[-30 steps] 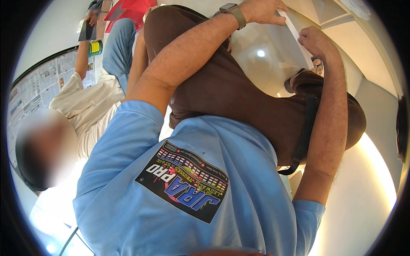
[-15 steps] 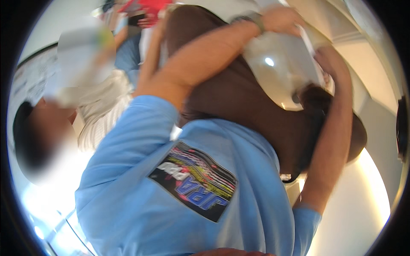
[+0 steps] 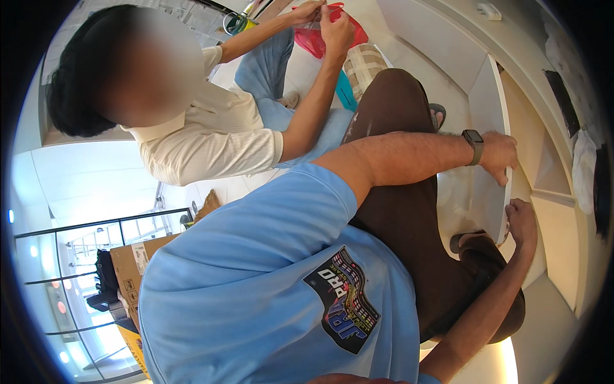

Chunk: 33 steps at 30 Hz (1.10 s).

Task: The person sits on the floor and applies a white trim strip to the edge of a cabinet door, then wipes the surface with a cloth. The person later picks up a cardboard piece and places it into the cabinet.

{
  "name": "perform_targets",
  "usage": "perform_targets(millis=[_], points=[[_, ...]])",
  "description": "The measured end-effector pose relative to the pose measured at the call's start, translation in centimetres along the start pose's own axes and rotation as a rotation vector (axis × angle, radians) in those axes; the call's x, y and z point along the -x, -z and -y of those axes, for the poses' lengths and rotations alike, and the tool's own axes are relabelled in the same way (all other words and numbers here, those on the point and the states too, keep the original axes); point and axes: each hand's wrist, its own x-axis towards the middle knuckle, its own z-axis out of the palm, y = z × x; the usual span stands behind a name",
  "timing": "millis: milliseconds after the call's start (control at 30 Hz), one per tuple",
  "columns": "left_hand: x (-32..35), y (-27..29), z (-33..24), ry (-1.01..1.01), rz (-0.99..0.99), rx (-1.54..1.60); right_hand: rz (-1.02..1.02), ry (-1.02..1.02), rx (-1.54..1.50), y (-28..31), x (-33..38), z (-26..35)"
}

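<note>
A white panel (image 3: pixel 489 102) stands on edge in front of a pale cabinet-like recess. My left hand (image 3: pixel 499 157), with a watch on its wrist, wraps over the panel's upper edge, fingers bent down its near side. Nearer to me, my right hand (image 3: pixel 522 221) is closed at the same edge; its fingertips are partly hidden. The panel's lower part reaches down beside my sandalled feet.
At the left a co-worker (image 3: pixel 217 128) in a cream shirt squats close to my left arm, hands raised by a red plastic bag (image 3: pixel 310 41). A taped roll (image 3: pixel 364 67) lies beyond my knee. Cardboard boxes (image 3: pixel 131 269) stand behind. Pale compartments (image 3: pixel 531 121) are at the right.
The view has swung, bringing the co-worker fully into sight. The panel, earlier tilted and blurred, now stands more upright by the recess. Both hands stay on its edge, lower and farther right in view.
</note>
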Motion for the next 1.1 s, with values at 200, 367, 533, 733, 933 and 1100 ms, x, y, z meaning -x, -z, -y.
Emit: perform_targets(millis=[200, 367, 533, 733, 933, 1100], points=[[0.5, -0.2, -0.4, 0.008, -0.038, 0.035, 0.007, -0.007, 0.012, -0.5, 0.1, -0.5], [0.2, -1.2, -0.5, -0.022, -0.055, -0.021, -0.031, 0.071, -0.048, -1.3, -0.1, -2.0], [-0.3, -1.8, -0.7, -0.016, -0.048, -0.005, -0.058, 0.062, 0.006, -1.5, 0.3, -2.2], [0.5, -1.1, -1.2, -0.012, -0.052, -0.045, -0.047, 0.043, 0.016, -1.2, 0.6, -1.1], [0.3, -1.5, -1.9, -0.017, -0.033, -0.045, -0.065, 0.077, 0.053, -1.6, 1.0, -1.8], [0.6, -1.9, -2.4, -0.004, 0.028, -0.056, -0.074, 0.086, 0.041, -2.2, 1.6, -2.4]])
